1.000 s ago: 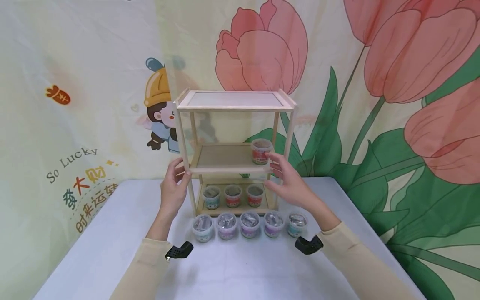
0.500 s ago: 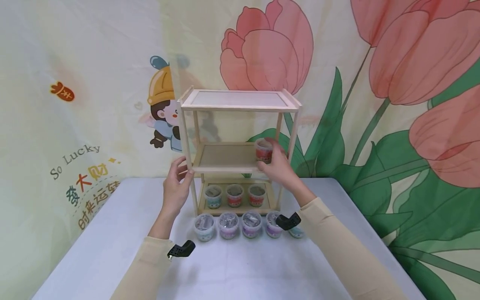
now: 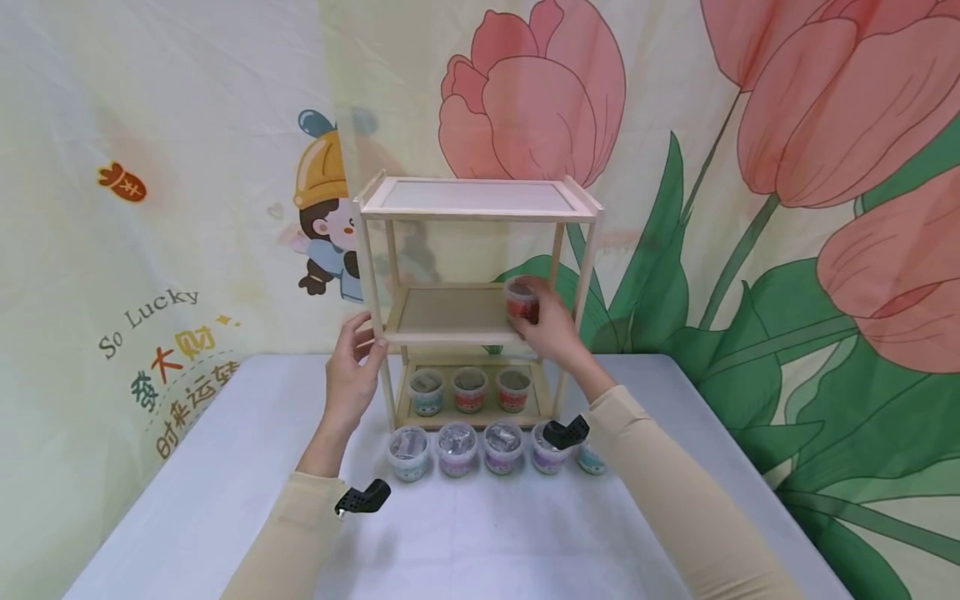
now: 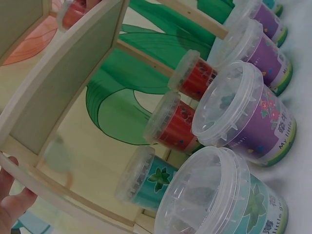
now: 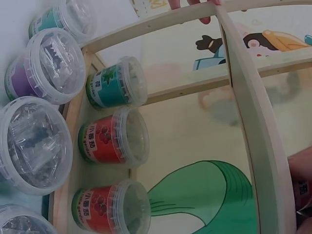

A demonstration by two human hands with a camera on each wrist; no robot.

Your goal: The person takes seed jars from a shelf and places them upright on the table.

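My right hand [image 3: 552, 327] grips a red-labelled plastic tub [image 3: 520, 300] on the right part of the middle shelf of a wooden rack [image 3: 465, 338]; its fingers hide the tub's right side. With thumb and fingers, my left hand [image 3: 351, 373] holds the rack's left front post at middle-shelf height. On the bottom shelf stand a teal tub [image 5: 108, 87] and two red tubs, one nearer red tub [image 5: 104, 141] and an outer red tub [image 5: 99, 207]. All these tubs have clear lids.
A row of several lidded tubs stands on the table in front of the rack, among them a teal tub [image 3: 408, 455] at the left and a purple tub [image 3: 457, 451] beside it. A printed tulip backdrop [image 3: 536, 108] hangs behind. The white tablecloth [image 3: 465, 542] stretches toward me.
My right hand has moved from beside the red-labelled tub to a grip around it, and the tub has shifted slightly left. My left hand stays on the post.
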